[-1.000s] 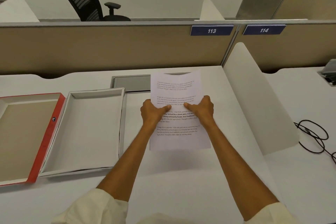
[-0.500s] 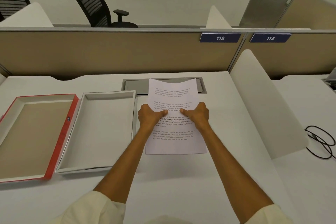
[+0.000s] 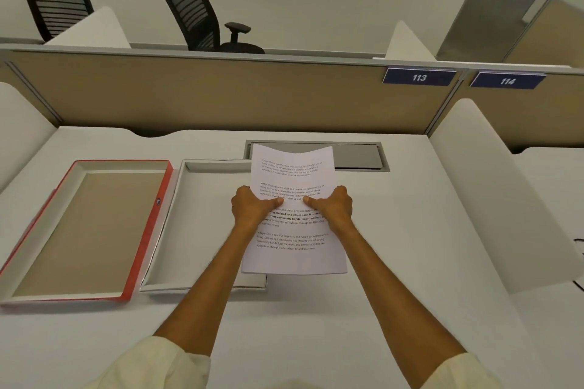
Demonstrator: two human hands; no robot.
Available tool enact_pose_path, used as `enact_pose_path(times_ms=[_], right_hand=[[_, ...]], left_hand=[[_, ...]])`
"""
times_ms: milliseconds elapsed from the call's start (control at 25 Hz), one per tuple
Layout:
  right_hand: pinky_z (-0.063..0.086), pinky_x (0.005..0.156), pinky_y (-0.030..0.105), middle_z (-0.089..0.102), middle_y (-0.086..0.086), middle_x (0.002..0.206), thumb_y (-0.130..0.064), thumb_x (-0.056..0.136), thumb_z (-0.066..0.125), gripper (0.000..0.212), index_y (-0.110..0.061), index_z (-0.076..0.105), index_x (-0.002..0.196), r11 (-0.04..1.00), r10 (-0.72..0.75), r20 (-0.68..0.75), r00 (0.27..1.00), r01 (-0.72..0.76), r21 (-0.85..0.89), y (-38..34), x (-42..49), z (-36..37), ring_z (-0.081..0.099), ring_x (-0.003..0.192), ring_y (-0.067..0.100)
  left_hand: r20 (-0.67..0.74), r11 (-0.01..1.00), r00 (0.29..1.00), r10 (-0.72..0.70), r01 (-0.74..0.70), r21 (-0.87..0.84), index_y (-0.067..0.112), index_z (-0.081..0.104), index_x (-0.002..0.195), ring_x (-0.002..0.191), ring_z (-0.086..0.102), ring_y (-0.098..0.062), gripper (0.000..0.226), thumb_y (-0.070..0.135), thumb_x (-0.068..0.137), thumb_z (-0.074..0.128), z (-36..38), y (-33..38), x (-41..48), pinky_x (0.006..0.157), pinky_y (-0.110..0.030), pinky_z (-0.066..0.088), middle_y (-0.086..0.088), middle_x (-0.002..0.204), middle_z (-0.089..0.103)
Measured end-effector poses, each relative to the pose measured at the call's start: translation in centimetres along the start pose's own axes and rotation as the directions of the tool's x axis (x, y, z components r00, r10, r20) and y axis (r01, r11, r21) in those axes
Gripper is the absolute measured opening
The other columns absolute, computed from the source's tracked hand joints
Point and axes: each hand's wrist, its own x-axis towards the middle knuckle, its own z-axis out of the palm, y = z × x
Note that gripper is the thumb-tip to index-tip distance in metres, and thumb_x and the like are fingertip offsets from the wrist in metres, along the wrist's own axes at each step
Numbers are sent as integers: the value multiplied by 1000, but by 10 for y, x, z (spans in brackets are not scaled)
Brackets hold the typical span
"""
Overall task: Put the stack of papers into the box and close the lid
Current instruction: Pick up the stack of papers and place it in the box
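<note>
I hold a stack of printed white papers (image 3: 294, 177) above the desk with both hands. My left hand (image 3: 251, 207) grips its left edge and my right hand (image 3: 335, 207) grips its right edge, thumbs on top. The stack's left part hangs over the right side of the open white box (image 3: 189, 224), which lies flat on the desk with nothing inside. The red-edged lid (image 3: 151, 224) lies upside down just left of the box, its brown inside facing up.
A grey cable hatch (image 3: 360, 156) is set into the desk behind the papers. White curved dividers (image 3: 493, 193) stand at the right and far left. A beige partition (image 3: 205, 95) closes the back. Black cable shows at the right edge.
The stack has shifted left relative to the box and now overlaps its right side. My view has turned left, showing more of the lid.
</note>
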Motion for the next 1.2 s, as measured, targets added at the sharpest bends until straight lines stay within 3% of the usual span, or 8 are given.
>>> enact_pose_path(times_ms=[280, 720, 920, 1200], right_hand=[[58, 79, 36, 67, 12, 118, -35, 66, 86, 66, -4, 50, 111, 999, -28, 81, 996, 29, -16, -26, -13, 69, 67, 103, 30], [51, 74, 29, 62, 13, 122, -32, 73, 83, 63, -4, 47, 117, 997, -27, 156, 987, 37, -61, -53, -28, 163, 63, 110, 29], [49, 68, 22, 66, 14, 123, -17, 77, 79, 47, -3, 59, 117, 997, -10, 245, 969, 29, -71, -51, -23, 178, 66, 106, 28], [55, 83, 33, 65, 17, 120, -3, 87, 65, 31, 1, 58, 117, 992, 76, 339, 938, -36, -123, -46, -15, 180, 65, 105, 31]], left_hand=[[-50, 999, 998, -29, 31, 38, 2, 65, 109, 98, 71, -34, 51, 29, 72, 86, -59, -32, 27, 75, -35, 57, -18, 116, 71], [-29, 998, 998, -62, 62, 2, -2, 64, 117, 105, 69, -38, 53, 21, 73, 85, -127, -83, 75, 88, -49, 58, -21, 122, 68], [0, 997, 997, -80, 80, -4, -3, 64, 115, 107, 68, -39, 52, 17, 73, 85, -133, -97, 85, 89, -52, 57, -22, 122, 68], [18, 995, 995, -96, 96, 9, 0, 61, 117, 110, 67, -40, 47, 18, 78, 80, -125, -114, 95, 93, -51, 56, -21, 126, 66]])
